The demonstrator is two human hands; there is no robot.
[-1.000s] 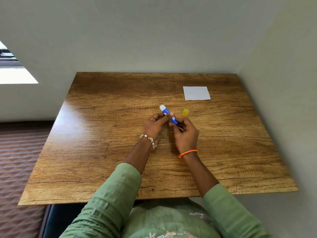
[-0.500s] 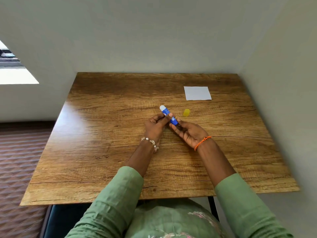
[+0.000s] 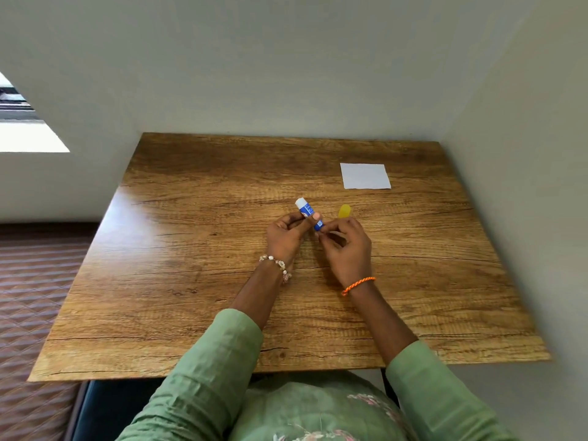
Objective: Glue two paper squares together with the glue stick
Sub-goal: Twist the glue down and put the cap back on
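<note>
A blue glue stick (image 3: pixel 304 209) with its white tip bare is held above the middle of the wooden table (image 3: pixel 197 281). My left hand (image 3: pixel 286 238) grips its barrel, thumb on top. My right hand (image 3: pixel 346 246) pinches the stick's lower end with its fingertips. The yellow cap (image 3: pixel 345 211) lies on the table just beyond my right hand. A white paper square (image 3: pixel 365 176) lies flat at the far right; I cannot tell whether it is one sheet or two stacked.
Grey walls close off the table's far side and right side. The floor with a ribbed brown mat (image 3: pixel 28 281) lies to the left. My green sleeves cross the table's near edge.
My right hand, which had opened palm-up half a second ago, has turned over and closed its fingertips on the stick's lower end again. The left hand and stick barely moved.
</note>
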